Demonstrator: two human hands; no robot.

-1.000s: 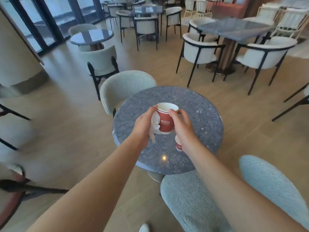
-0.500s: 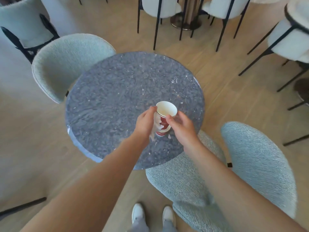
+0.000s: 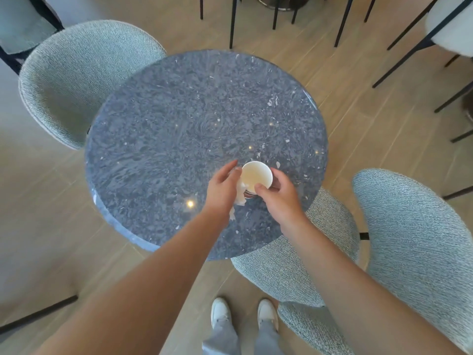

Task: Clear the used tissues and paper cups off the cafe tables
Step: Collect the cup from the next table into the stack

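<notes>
I look straight down on a round grey stone table (image 3: pixel 179 119). A red paper cup (image 3: pixel 256 175) with a white inside stands upright near its near right edge, seen from above. My right hand (image 3: pixel 277 198) grips the cup's near side. My left hand (image 3: pixel 222 190) holds a crumpled white tissue (image 3: pixel 239 198) against the cup's left side. A second cup rim seems to show under the first, mostly hidden by my right hand.
A grey-green upholstered chair (image 3: pixel 76 80) stands at the table's far left, another (image 3: pixel 409 239) at the near right, its seat partly under the table. Black chair legs (image 3: pixel 273 19) line the top edge. My white shoes (image 3: pixel 243 313) are on the wood floor.
The view has tipped down over the table. Both hands with the cup and tissue have come toward the near right edge. The small cup seen on the table earlier is no longer apart.
</notes>
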